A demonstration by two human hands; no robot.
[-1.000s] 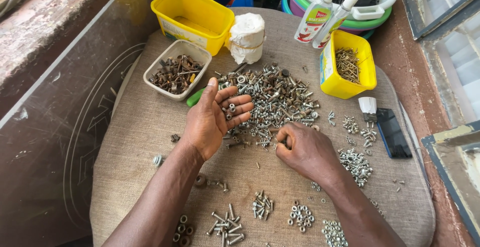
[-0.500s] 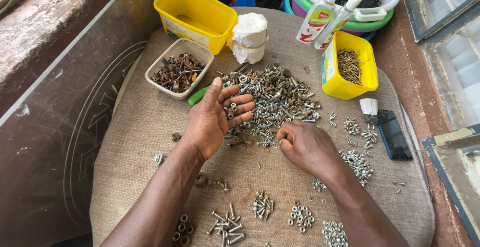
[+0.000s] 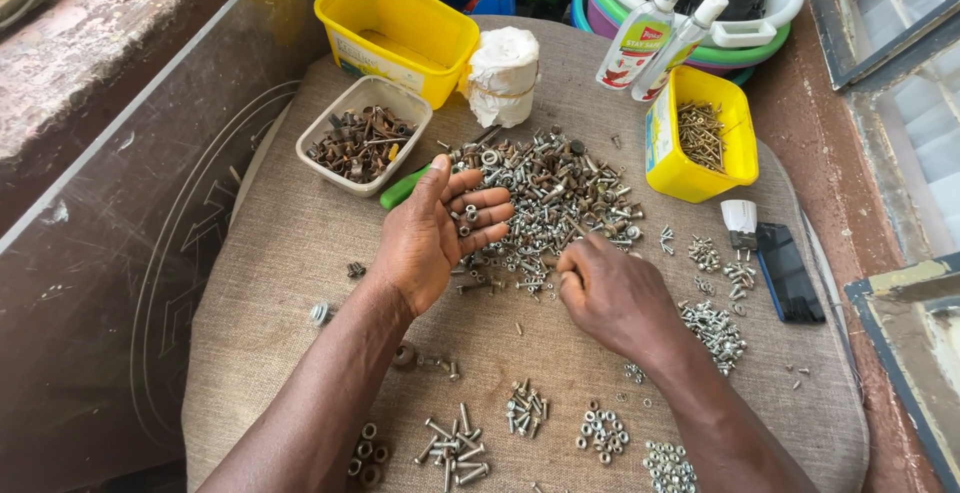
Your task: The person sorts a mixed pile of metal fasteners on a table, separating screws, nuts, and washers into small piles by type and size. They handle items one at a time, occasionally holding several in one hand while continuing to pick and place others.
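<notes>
A heap of mixed screws, nuts and washers [image 3: 550, 193] lies at the middle of a cloth-covered tabletop [image 3: 290, 253], and the sorting step is in hand. The left hand [image 3: 435, 233] rests at the heap's near-left edge, palm up and fingers spread, cradling a few small pieces. The right hand [image 3: 610, 293] sits at the heap's near edge, fingers curled and pinched toward the pile; whether it grips a piece cannot be told. Small sorted clusters [image 3: 530, 408] dot the cloth nearer the person. Beyond the heap stand a beige tray of rusty hardware [image 3: 365, 138], an empty yellow tub [image 3: 400, 23] and a yellow tub of screws [image 3: 700, 138]. The next move seems to call for a fine pinch on one piece and matching it to its cluster.
</notes>
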